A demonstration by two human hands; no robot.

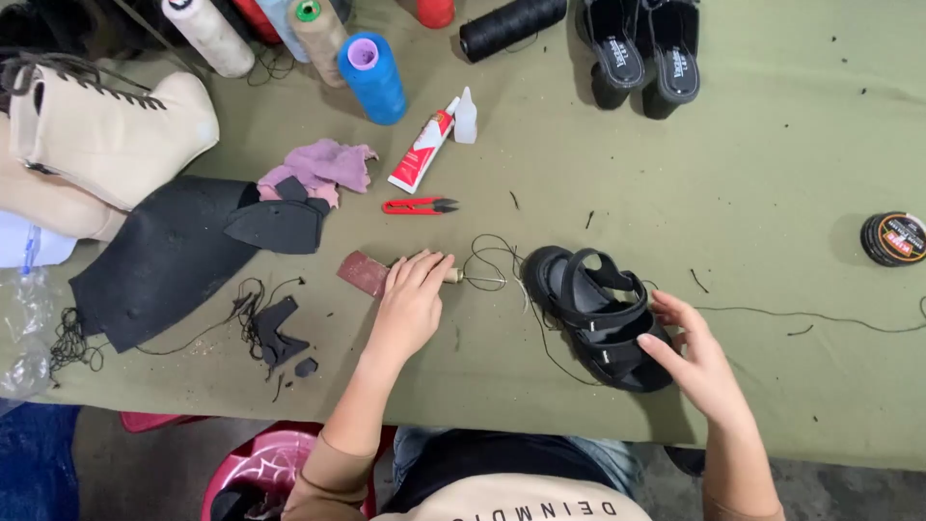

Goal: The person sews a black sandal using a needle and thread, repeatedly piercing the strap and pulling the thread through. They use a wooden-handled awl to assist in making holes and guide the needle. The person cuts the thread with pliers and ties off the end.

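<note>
A black strapped sandal (pixel 590 309) lies on the green cloth-covered table (pixel 772 154). My right hand (pixel 696 362) rests against the sandal's near right side, fingers spread on its heel end. My left hand (pixel 413 299) lies over the wooden handle of a stitching awl (pixel 473 279), whose metal tip points right toward the sandal. Black thread (pixel 492 253) loops from the awl to the sandal and trails off to the right. A brown piece of sandpaper (pixel 364 273) lies just left of my left hand.
Red thread snips (pixel 417 205), a glue tube (pixel 421 151), a small white bottle (pixel 465 116), a pink rag (pixel 323 166), black leather pieces (pixel 174 256), thread cones (pixel 371 77), a beige boot (pixel 106 130), a black sandal pair (pixel 644 48), a polish tin (pixel 893 238).
</note>
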